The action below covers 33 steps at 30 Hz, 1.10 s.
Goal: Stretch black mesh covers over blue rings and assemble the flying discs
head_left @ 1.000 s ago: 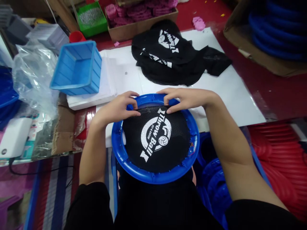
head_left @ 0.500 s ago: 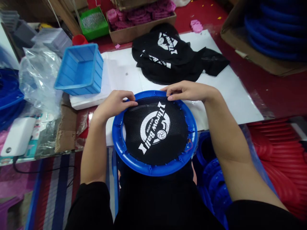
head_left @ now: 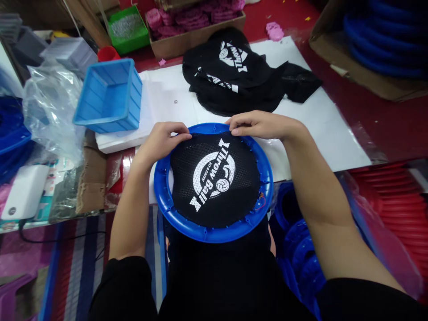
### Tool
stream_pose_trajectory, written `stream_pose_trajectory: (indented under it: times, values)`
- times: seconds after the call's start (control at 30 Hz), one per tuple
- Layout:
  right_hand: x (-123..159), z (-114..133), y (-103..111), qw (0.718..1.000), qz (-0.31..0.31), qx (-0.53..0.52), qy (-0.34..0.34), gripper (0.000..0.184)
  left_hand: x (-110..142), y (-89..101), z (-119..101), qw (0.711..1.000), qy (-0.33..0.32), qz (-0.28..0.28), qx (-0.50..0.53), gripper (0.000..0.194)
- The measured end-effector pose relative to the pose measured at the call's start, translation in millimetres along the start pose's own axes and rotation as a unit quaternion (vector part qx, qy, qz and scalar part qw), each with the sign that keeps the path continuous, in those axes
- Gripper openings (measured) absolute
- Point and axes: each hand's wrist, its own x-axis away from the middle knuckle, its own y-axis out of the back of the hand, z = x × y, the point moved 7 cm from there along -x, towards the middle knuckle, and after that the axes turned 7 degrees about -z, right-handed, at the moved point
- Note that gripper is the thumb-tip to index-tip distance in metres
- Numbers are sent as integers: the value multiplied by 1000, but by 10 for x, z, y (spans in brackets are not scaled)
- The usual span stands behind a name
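Note:
A blue plastic ring (head_left: 214, 235) lies at the edge of the table, near my lap. Inside it is a round black mesh (head_left: 182, 183) printed with white "Throw Ball" lettering. My left hand (head_left: 170, 137) pinches the mesh edge at the ring's upper left, thumb against fingers. At the upper right, my right hand (head_left: 250, 123) also has thumb and fingers closed on the mesh edge, its fingers over the rim. Along the right and lower rim the mesh meets small pegs; a gap shows at the left side. A thin red wire (head_left: 261, 203) lies on the ring's right side.
Black printed mesh pieces (head_left: 234, 98) lie on a white board (head_left: 341, 147). A blue bin (head_left: 107, 96) stands left, with a green tray (head_left: 129, 29) and a box of pink parts (head_left: 197, 38) behind. Blue rings (head_left: 384, 40) are stacked right; red parts (head_left: 391, 214) lie below.
Both hands keep their pinch on the mesh edge; my right thumb and fingers have shifted slightly along it. The view has moved a little, and the ring stays in place.

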Motion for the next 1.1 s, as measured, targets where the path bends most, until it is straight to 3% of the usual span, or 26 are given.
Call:
stream_pose_trajectory:
  times: [0.43,0.77,1.1]
  values:
    - [-57,13,-45,999,-31,1,-28,36,-85,-40,207,998,55,35,4,21]
    - [-102,-56,-94,983,-74,-118,-121,36,-92,-59,263,997,74,27,9,23]
    - [-94,-15,-86,988,-58,-100,-103,51,-76,-38,353,996,77,40,27,19]
